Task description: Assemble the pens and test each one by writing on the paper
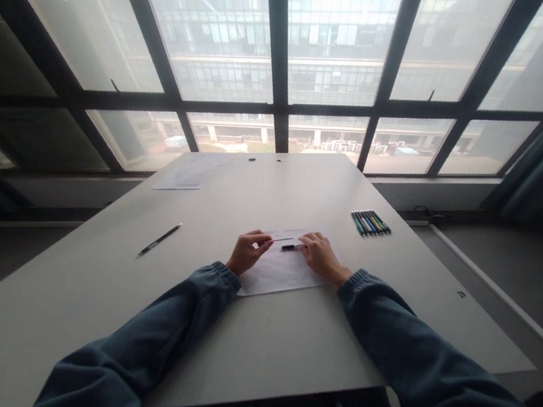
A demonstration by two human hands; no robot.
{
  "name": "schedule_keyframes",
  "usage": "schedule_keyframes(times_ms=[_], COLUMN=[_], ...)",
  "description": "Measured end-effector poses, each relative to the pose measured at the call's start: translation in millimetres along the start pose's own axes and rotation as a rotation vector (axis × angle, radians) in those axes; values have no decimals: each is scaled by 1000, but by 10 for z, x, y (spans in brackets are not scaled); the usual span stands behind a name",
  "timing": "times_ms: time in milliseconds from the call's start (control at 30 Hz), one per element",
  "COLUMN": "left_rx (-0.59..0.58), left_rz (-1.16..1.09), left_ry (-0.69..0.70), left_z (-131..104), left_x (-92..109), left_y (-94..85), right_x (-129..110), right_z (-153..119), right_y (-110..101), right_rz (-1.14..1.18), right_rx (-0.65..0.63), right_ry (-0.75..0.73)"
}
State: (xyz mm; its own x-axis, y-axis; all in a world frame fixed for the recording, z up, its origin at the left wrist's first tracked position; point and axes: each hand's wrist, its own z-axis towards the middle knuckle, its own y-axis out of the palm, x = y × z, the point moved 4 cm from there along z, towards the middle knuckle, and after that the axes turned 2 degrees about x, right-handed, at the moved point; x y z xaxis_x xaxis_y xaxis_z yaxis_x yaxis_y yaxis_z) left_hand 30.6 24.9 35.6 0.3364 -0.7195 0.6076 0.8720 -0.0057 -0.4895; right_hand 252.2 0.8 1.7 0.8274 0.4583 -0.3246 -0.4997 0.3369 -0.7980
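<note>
My left hand is closed in a pinch on a thin dark pen refill, which points to the right above a white sheet of paper. Opposite it, my right hand has its fingers closed around a pen barrel; its black end sticks out to the left, just below the refill. The rest of the barrel is hidden by the fingers. Refill and barrel are apart from each other.
On the white table, a dark pen lies to the left. A row of several coloured pens lies at the right. More paper sheets rest at the far left. Large windows stand beyond the table's far edge.
</note>
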Motion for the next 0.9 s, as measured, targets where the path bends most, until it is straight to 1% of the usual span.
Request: schedule_keyframes(times_ms=[167, 233, 333, 500, 700, 900], left_rx=[9, 29, 43, 48, 29, 5], left_rz=[31, 65, 110, 109, 64, 32], left_ry=[64, 96, 115, 112, 99, 89], left_z=[4, 3, 10, 6, -39, -52], left_x=[112, 150, 149, 101, 135, 142], left_y=[-4, -13, -26, -44, -40, 2], right_x=[-86, -103, -81, -31, -46, 2], right_z=[23, 37, 53, 52, 55, 68], right_y=[-39, -63, -69, -35, -41, -48], right_rz=[-41, -65, -103, -172, -215, -211], right_rx=[20, 1, -43, -116, -120, -111], right_ry=[-20, -21, -15, -12, -5, 33])
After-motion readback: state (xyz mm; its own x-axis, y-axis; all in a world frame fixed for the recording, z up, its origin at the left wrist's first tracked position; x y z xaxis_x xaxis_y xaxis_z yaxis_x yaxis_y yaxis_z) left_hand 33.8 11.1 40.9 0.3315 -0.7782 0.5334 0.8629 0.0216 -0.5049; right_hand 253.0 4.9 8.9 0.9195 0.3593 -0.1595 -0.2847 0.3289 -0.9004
